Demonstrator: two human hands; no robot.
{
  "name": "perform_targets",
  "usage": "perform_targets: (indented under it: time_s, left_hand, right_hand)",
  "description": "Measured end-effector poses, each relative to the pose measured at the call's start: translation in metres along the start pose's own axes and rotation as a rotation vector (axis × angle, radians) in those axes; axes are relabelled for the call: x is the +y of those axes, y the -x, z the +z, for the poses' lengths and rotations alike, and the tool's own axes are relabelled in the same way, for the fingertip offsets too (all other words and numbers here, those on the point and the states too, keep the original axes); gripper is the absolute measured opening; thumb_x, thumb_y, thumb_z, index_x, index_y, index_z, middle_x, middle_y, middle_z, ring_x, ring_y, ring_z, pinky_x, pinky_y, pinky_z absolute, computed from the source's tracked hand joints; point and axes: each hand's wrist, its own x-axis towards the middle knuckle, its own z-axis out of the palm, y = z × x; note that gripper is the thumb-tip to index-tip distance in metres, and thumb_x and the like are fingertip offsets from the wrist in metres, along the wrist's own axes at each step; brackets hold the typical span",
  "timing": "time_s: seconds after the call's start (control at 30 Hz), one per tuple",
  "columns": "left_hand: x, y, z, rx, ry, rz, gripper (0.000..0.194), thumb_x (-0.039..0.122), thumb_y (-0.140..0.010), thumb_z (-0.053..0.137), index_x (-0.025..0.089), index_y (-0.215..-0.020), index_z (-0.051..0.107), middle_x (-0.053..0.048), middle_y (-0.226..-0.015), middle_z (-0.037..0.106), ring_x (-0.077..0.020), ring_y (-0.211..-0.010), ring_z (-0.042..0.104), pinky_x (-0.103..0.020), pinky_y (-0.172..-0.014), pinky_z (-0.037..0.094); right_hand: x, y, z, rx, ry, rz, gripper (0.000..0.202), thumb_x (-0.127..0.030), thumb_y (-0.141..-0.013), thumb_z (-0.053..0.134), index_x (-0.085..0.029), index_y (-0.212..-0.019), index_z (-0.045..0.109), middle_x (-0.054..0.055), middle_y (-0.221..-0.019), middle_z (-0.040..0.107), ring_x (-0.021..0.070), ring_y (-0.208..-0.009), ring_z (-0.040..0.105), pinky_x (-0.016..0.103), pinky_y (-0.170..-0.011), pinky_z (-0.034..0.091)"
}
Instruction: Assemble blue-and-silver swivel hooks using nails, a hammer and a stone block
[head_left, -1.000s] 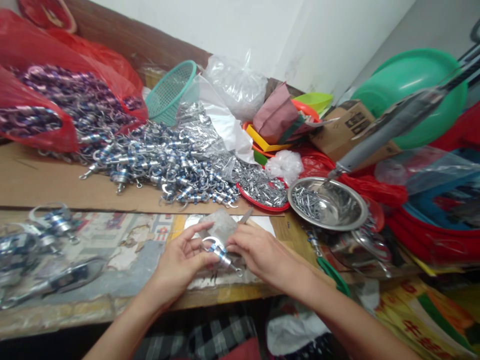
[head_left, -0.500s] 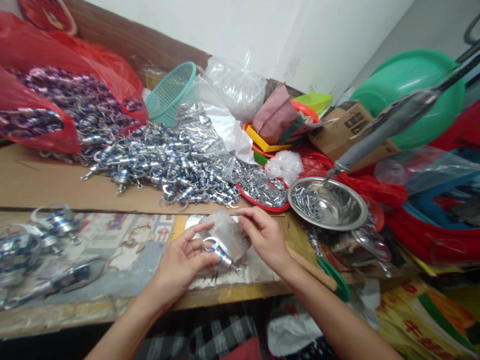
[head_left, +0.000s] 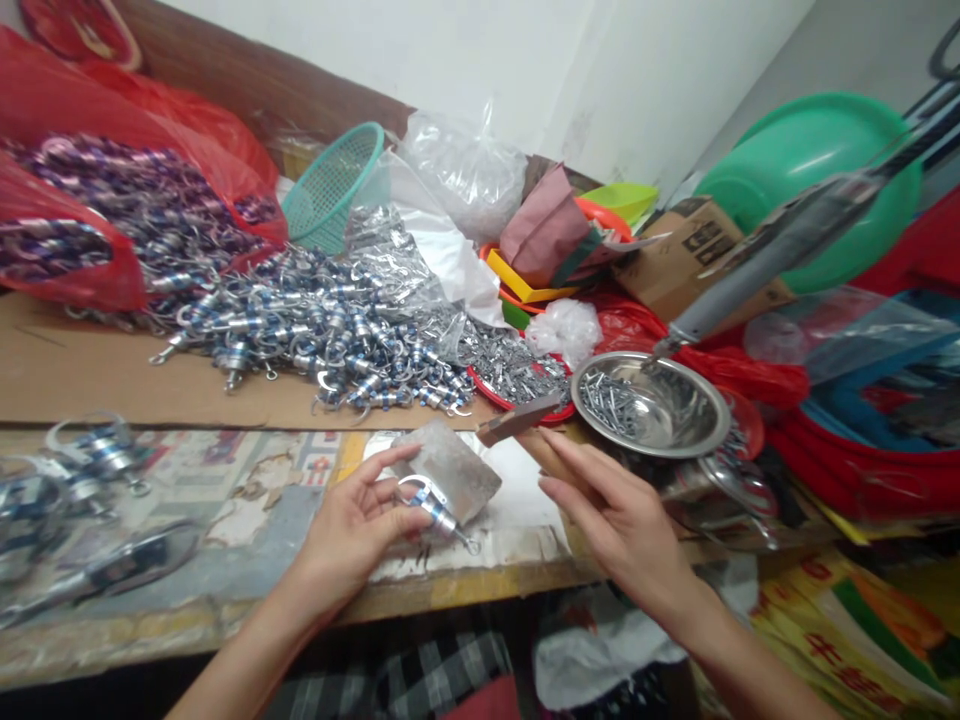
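My left hand [head_left: 358,525] pinches a small silver metal fitting with blue bands [head_left: 439,512], a curved lever and a ring at its lower end. The fitting lies against the near side of a flat grey metal block [head_left: 454,465], and my left fingertips touch the block's left edge. To the right, my right hand [head_left: 626,525] is closed around the wooden handle of a hammer [head_left: 517,420]. The hammer's head hangs just above and beyond the block's right corner, apart from the fitting.
Behind the block lies a heap of similar fittings [head_left: 352,330] on cardboard [head_left: 45,370]. A red tray [head_left: 491,395] of small metal pins and a steel bowl [head_left: 690,420] with more pins stand to the right. Blurred fittings [head_left: 112,455] sit at left. A grey tool [head_left: 735,290] hangs over the bowl.
My right hand has moved away from the block to the right and has taken hold of the hammer, lifting it from the table. My left hand still holds the fitting in nearly the same place.
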Motion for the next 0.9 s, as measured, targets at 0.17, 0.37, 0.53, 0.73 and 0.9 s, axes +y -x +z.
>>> perform_targets:
  time_s: [0.17,0.37,0.53,0.73,0.9]
  left_hand:
    - [0.002,0.000,0.001,-0.002,-0.005,0.015,0.072,0.017,-0.058,0.076,0.018,-0.124,0.045,-0.001,-0.071,0.070,-0.0179,-0.065,0.065,-0.025,-0.058,0.051]
    - [0.003,-0.002,0.001,-0.004,0.003,0.033,0.078,0.016,-0.057,0.077,0.016,-0.127,0.042,0.001,-0.066,0.068,-0.0131,-0.056,0.061,-0.021,-0.053,0.048]
    - [0.004,-0.001,0.002,0.028,-0.016,0.042,0.073,0.018,-0.055,0.077,0.017,-0.122,0.048,0.000,-0.066,0.068,-0.0144,-0.056,0.061,-0.023,-0.053,0.048]
    - [0.010,0.002,0.001,0.067,-0.370,0.108,0.006,0.022,-0.061,0.072,0.019,-0.066,0.070,-0.005,-0.068,0.071,-0.0202,-0.064,0.064,-0.031,-0.064,0.051]
    - [0.010,0.001,-0.004,0.069,-0.634,0.458,0.005,0.025,-0.065,0.069,0.024,-0.065,0.074,-0.006,-0.084,0.064,-0.0249,-0.086,0.060,-0.034,-0.077,0.047]
  right_hand:
    - [-0.024,0.006,0.007,-0.074,0.038,-0.201,0.052,-0.007,-0.087,0.045,-0.026,-0.135,0.038,0.006,-0.103,0.064,0.0155,-0.088,0.061,0.025,-0.073,0.050]
    - [-0.030,-0.001,0.010,-0.233,0.195,-0.181,0.052,-0.006,-0.085,0.039,-0.021,-0.135,0.039,0.007,-0.096,0.064,0.0165,-0.080,0.060,0.027,-0.070,0.050]
    - [-0.014,-0.002,0.019,-0.266,0.062,-0.023,0.043,-0.015,-0.088,0.044,-0.023,-0.129,0.047,0.006,-0.096,0.065,0.0166,-0.080,0.062,0.029,-0.071,0.052]
    - [0.038,-0.031,0.048,-0.189,0.088,0.185,0.032,-0.023,-0.085,0.052,-0.024,-0.116,0.059,0.005,-0.106,0.067,0.0184,-0.093,0.062,0.034,-0.080,0.048]
    - [0.067,-0.073,0.043,-0.202,0.472,0.322,0.027,-0.018,-0.089,0.042,-0.017,-0.102,0.067,0.011,-0.102,0.066,0.0200,-0.097,0.060,0.031,-0.082,0.044]
